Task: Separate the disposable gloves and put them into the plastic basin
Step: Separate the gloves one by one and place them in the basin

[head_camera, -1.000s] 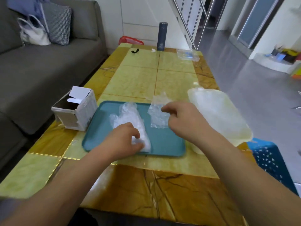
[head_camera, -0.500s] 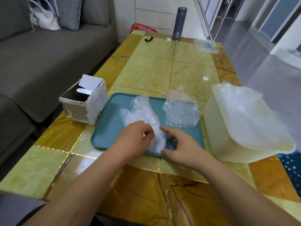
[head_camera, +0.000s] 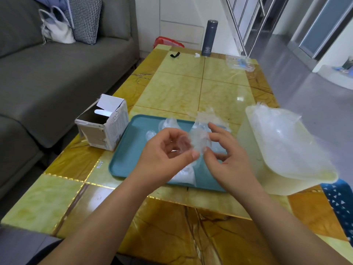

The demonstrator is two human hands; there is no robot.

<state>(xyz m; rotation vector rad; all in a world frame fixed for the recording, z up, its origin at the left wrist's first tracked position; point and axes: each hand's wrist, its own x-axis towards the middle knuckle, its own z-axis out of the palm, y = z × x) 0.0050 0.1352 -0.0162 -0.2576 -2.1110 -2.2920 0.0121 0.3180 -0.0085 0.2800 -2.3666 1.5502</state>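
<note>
1. Your left hand (head_camera: 168,155) is raised above the tray, its fingers curled and its thumb pinching the lower edge of a clear glove (head_camera: 198,140).
2. Your right hand (head_camera: 229,159) meets it just beside that thumb. Thumb and forefinger nip the same glove and the other fingers are spread loosely.
3. The glove stands crumpled between your two hands, lifted clear of the teal tray (head_camera: 122,165).
4. On the tray, loose gloves (head_camera: 184,176) lie under your left wrist, and more show past your knuckles at the tray's far side.
5. The plastic basin (head_camera: 267,169) sits just right of the tray on the table (head_camera: 172,88) and already holds a heap of filmy gloves.
6. Left of the tray stands an opened cardboard box (head_camera: 107,129), flaps up, close to the tray's corner.
7. At the table's far end you have a dark bottle (head_camera: 209,38) standing upright, a small black item (head_camera: 175,54) to its left and a clear plastic bag (head_camera: 238,62) to its right.
8. The grey sofa (head_camera: 57,73) runs along your left and carries a white handbag (head_camera: 57,29) against a checked cushion (head_camera: 86,18).
</note>
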